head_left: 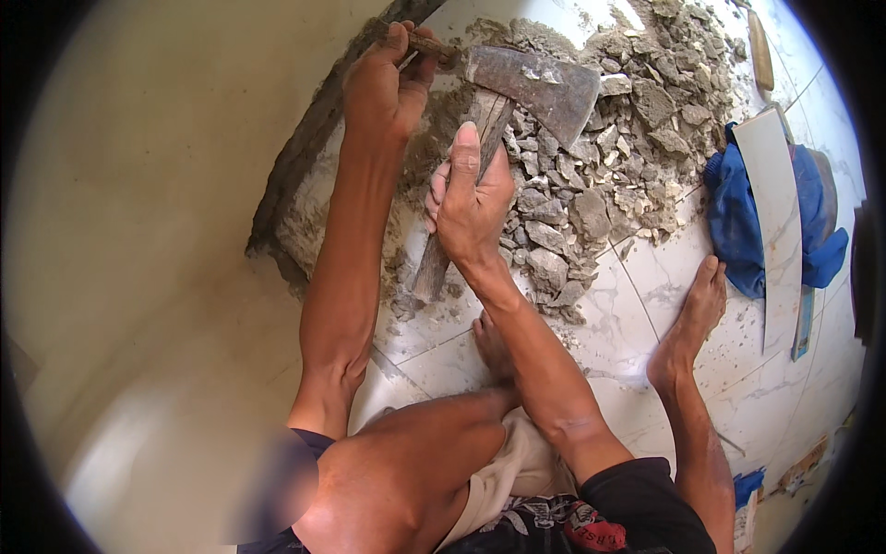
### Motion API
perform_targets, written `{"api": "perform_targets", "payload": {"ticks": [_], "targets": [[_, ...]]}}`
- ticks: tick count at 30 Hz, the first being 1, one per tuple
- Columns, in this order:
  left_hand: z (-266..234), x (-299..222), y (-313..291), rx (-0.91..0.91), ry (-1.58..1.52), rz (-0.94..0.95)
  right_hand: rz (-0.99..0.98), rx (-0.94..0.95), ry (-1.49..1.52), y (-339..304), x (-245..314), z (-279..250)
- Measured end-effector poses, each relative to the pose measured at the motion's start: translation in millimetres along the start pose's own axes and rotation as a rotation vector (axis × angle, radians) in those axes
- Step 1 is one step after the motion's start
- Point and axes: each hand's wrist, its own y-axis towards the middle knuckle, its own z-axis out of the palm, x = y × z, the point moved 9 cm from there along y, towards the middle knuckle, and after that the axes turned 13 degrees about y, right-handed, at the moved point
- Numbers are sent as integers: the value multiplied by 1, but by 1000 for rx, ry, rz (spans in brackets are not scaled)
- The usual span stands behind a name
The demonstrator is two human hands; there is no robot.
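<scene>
My right hand (472, 198) is wrapped round the wooden handle of a hatchet (540, 85), thumb lying along the wood. The hatchet's worn grey head spreads to the right, and its blunt back end faces left. My left hand (380, 88) grips a short, brown, rusty-looking chisel (430, 46) near the foot of the wall. One end of the chisel points at the blunt back of the hatchet, close to it; whether they touch I cannot tell. The chisel's other end is hidden behind my fingers.
Broken rubble (591, 208) is heaped right of my hands on white marbled tiles (614, 323). A rough, chipped strip (295, 185) runs along the foot of the pale wall (157, 185). Farther right lie a wooden-handled tool (760, 51), blue cloth (734, 217) and a long white strip (777, 203).
</scene>
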Motion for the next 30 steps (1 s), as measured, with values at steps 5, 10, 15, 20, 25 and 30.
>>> {"api": "perform_targets", "payload": {"ticks": [5,10,15,20,25,30], "targets": [[1,2,5,40,-88,-25,5,35,-5,-2,0,5],[9,-2,8,41,-128,-29,-109,57,52,1,35,4],[2,-9,5,-2,-94,-22,-406,-77,486,-15,90,-12],[14,-2,7,11,-27,-9,-367,-67,-224,16,19,1],[-3,-10,7,-43,-113,-34,-288,-45,128,-4,53,-4],[-3,-8,9,-45,-120,-48,-672,-131,-229,-17,81,14]]}}
